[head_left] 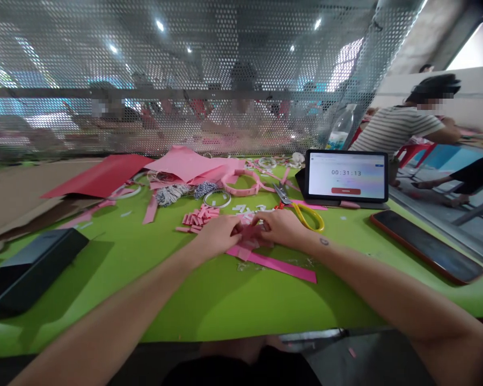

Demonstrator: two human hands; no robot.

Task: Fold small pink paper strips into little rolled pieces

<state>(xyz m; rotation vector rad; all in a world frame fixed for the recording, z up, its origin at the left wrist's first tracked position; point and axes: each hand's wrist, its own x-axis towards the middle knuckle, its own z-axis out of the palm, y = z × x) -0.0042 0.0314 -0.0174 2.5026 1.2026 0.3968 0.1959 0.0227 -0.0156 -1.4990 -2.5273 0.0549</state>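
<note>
While your left hand (221, 231) and right hand (280, 227) nearly meet, their curled fingers pinch pale pink paper (245, 250) above a brighter strip (285, 267), near yellow-handled scissors (284, 196).

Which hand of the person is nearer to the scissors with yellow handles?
Right. The right hand is beside the scissors, close to their yellow handles; the left hand is farther left, near the small pink pieces.

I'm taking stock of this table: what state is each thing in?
Black-framed tablet: propped up, screen lit
Reddish-cased black phone: lying flat, screen dark
Yellow-handled metal scissors: lying down, blade opening unclear
Clear plastic bottle: upright
Short pink paper pieces: heaped
Bright pink paper strip: lying flat
Left hand: fingers bent
Right hand: fingers bent
</note>
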